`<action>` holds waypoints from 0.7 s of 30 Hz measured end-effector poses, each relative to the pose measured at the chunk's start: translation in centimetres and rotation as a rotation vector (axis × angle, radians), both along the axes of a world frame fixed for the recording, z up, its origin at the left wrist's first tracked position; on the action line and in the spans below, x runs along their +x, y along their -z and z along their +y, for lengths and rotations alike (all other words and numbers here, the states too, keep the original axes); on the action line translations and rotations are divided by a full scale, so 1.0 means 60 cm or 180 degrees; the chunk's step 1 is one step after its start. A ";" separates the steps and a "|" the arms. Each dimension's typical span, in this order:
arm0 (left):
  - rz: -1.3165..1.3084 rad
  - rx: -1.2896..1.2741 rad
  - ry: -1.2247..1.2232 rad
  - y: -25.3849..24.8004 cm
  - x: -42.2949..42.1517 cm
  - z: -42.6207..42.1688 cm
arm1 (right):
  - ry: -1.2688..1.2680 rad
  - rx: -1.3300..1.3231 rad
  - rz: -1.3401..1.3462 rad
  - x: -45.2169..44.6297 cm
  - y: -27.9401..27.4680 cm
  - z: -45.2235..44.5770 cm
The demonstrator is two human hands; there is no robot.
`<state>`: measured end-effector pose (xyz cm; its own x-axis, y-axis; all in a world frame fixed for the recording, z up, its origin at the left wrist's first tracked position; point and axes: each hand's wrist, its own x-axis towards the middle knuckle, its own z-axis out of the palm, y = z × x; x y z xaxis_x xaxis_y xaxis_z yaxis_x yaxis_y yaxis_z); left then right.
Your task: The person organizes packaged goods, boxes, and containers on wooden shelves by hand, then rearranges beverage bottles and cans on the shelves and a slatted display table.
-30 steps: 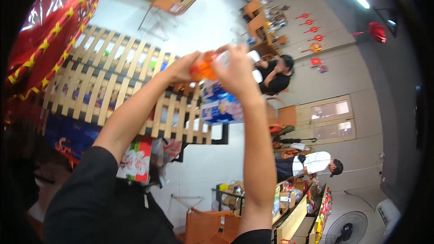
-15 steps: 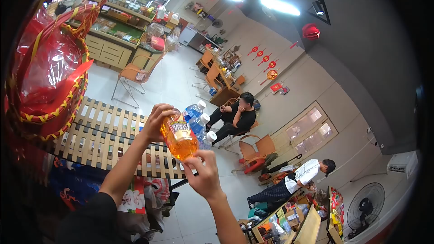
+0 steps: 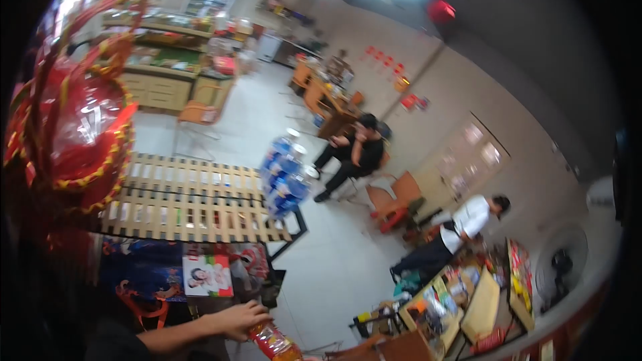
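Observation:
My left hand (image 3: 242, 321) is wrapped around the cap end of a bottle of orange drink (image 3: 273, 342), low in the view. The bottle is tilted, its base toward the lower right, and the bottom edge of the frame cuts it off. My right hand is out of sight. Above them, several clear bottles with blue labels and white caps (image 3: 286, 177) stand at the right end of a slatted wooden rack (image 3: 194, 194). Motion blurs the picture.
A red woven basket (image 3: 83, 174) wrapped in clear film stands left. Under the rack hang printed bags (image 3: 206, 275). A seated person (image 3: 364, 150) is beyond the bottles; another person (image 3: 461, 224) stands by a crowded table (image 3: 435, 311). A chair (image 3: 394, 200) is between them.
The orange drink bottle has moved down, away from the rack, in my left hand. My right hand has left its base and gone out of view. The camera view has shifted.

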<state>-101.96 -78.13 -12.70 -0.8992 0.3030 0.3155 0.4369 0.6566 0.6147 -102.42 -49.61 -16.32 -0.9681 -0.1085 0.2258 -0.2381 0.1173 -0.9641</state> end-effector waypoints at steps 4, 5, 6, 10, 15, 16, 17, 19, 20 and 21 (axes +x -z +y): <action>-0.1226 -0.0013 0.0846 0.156 0.052 0.156 | -0.0184 0.1209 0.0414 0.060 -0.128 0.062; -0.1232 0.0088 0.0988 0.182 0.069 0.192 | -0.0008 0.1513 0.0263 0.092 -0.143 0.079; -0.0947 0.0337 0.1046 0.191 0.085 0.234 | 0.0111 0.1761 0.0139 0.107 -0.161 0.089; -0.1571 0.0044 0.1781 0.243 0.128 0.369 | 0.0549 0.2042 -0.0552 0.241 -0.145 0.185; -0.1422 -0.0842 0.3361 0.255 0.151 0.492 | 0.1918 0.1617 -0.0045 0.403 -0.081 0.331; -0.1504 -0.0814 0.3392 0.232 0.162 0.527 | 0.1935 0.1577 -0.0230 0.438 -0.075 0.346; -0.1595 -0.0911 0.3589 0.194 0.190 0.562 | 0.2115 0.1519 -0.0213 0.473 -0.077 0.350; -0.2076 -0.0947 0.3842 0.201 0.222 0.610 | 0.2354 0.1242 -0.0585 0.529 -0.059 0.357; -0.2079 -0.1039 0.4006 0.199 0.240 0.627 | 0.2520 0.1159 -0.0810 0.553 -0.058 0.359; -0.2050 -0.1084 0.4146 0.195 0.257 0.654 | 0.2699 0.1183 -0.1004 0.576 -0.059 0.365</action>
<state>-86.57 -38.89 -24.40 0.0999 0.9578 -0.2694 0.5345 0.1767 0.8265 -67.87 -27.70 -12.75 -0.7680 0.6395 0.0352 0.3279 0.4398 -0.8361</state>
